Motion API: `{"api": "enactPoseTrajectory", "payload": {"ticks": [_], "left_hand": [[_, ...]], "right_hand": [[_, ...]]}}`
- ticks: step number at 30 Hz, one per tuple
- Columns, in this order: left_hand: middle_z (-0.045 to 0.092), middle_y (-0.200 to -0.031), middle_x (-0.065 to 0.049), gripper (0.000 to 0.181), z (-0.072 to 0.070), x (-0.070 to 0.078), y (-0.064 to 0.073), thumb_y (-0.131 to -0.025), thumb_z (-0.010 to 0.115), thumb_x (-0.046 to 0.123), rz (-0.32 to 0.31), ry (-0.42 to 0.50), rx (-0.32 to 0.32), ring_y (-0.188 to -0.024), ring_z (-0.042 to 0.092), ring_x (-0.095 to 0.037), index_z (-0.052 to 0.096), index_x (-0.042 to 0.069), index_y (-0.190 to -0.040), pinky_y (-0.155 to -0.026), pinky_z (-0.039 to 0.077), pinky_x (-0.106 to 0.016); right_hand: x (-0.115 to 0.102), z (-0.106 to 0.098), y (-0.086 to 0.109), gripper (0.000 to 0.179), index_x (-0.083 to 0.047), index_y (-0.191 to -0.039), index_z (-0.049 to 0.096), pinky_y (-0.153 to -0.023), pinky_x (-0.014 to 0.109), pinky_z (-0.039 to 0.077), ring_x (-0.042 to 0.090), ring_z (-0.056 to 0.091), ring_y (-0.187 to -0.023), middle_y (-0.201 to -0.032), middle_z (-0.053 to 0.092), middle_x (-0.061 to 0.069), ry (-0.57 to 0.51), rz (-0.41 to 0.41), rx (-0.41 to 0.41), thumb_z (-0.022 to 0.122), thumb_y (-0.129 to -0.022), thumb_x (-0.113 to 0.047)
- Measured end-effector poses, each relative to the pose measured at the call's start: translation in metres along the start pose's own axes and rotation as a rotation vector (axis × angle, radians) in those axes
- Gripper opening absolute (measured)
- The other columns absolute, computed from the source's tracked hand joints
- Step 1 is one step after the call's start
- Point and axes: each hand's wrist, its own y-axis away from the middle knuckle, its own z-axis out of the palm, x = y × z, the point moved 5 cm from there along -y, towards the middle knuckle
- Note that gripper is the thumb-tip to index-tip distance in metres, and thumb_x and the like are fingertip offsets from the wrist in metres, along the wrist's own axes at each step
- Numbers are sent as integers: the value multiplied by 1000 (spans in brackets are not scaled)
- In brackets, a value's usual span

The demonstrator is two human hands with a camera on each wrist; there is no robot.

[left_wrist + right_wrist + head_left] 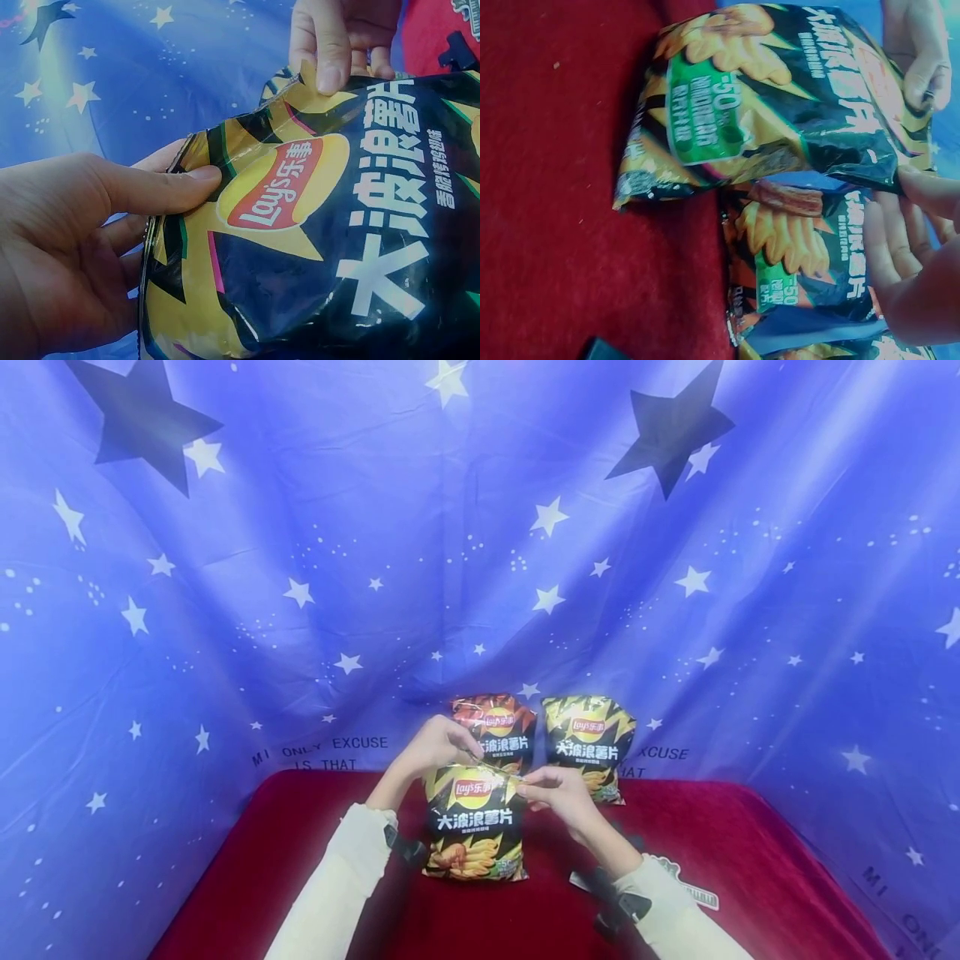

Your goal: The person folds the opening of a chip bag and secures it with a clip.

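Both hands hold a black and yellow Lay's chip bag (474,827) by its top edge, its printed front facing me. My left hand (442,745) pinches the top left part, and in the left wrist view the thumb (196,180) lies on the front beside the logo. At the top right corner, my right hand (561,795) pinches the bag between thumb and fingers. Behind the held bag stands a red and black chip bag (510,745), partly hidden by it and by the left hand. Another yellow and black chip bag (588,739) stands to its right.
A red velvet cloth (300,843) covers the table. A flat grey and white cutout (693,893) lies by the right forearm, partly hidden. Behind the table hangs a blue star-printed curtain (420,635), close to the two rear bags.
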Motion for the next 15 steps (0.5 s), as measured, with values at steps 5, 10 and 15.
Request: {"api": "enactPoseTrajectory", "payload": {"ticks": [5,10,15], "left_hand": [[79,-91,-10,18,-3,0,-1,-75,77,-12,15,-9,-21,-86,69,-14,80,3,-86,-76,59,-26],[78,-97,-14,18,-6,2,0,-77,76,-11,51,-19,-77,-92,70,-19,79,0,-91,-79,59,-27],[78,-104,-12,19,-9,2,2,-81,75,-6,86,-63,-140,-98,70,-20,79,3,-97,-88,58,-32]], "right_hand": [[-2,2,0,23,12,-99,72,-63,30,62,10,69,-68,-87,77,14,53,-98,30,81,-82,0],[-5,4,2,19,6,-99,74,-63,36,63,11,70,-68,-89,76,22,117,-207,12,81,-83,-2],[-8,4,4,17,2,-100,72,-64,37,63,12,71,-72,-90,74,23,179,-320,-45,78,-85,-3]]}}
